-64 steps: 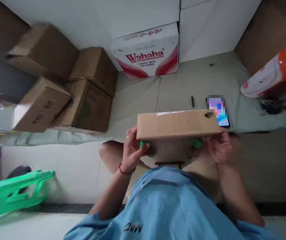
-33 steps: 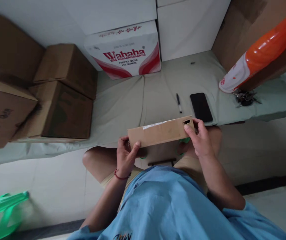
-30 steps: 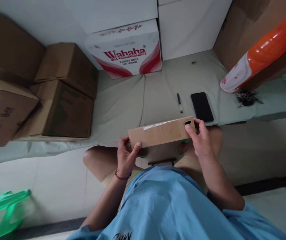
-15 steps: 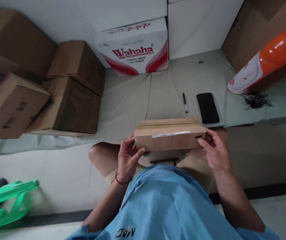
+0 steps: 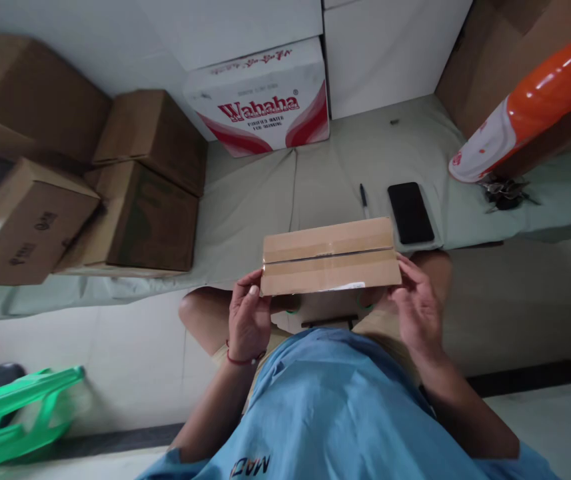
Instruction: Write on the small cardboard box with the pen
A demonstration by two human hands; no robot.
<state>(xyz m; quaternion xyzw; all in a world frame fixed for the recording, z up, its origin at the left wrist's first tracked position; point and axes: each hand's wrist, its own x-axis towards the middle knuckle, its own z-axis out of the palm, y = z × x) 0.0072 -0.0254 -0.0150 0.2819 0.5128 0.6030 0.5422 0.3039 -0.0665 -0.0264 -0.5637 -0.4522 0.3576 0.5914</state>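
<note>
The widest thing is the long surface under pale green, creased cloth (image 5: 245, 200); its front edge crosses the frame at mid-height, with the person's knees just below it. Between the left-hand cartons and the pen, a broad stretch of cloth gives room at centre, bounded at the back by white panels (image 5: 395, 60).

Matt brown cardboard cartons (image 5: 158, 227) crowd the upper and middle left, the printed one leaning at a tilt. A glossy white carton with red bands (image 5: 260, 103) stands against the panels at top centre. A bright green plastic stool (image 5: 25, 388) sits at lower left, and a shiny orange-and-white tapered object (image 5: 525, 110) slants in at upper right.

The flat brown cardboard box with a taped seam (image 5: 330, 257) is held at centre, overlapping the front edge. The left hand (image 5: 250, 320) has a partly closed grip on its lower left corner; the right hand (image 5: 420, 313) has a loose, curled grip on its right end.

Near the box's right end lies a black rectangular phone (image 5: 411, 213); bunched metal keys (image 5: 508, 195) lie farther right. The box partly hides a slim dark-and-white pen (image 5: 364, 199).
</note>
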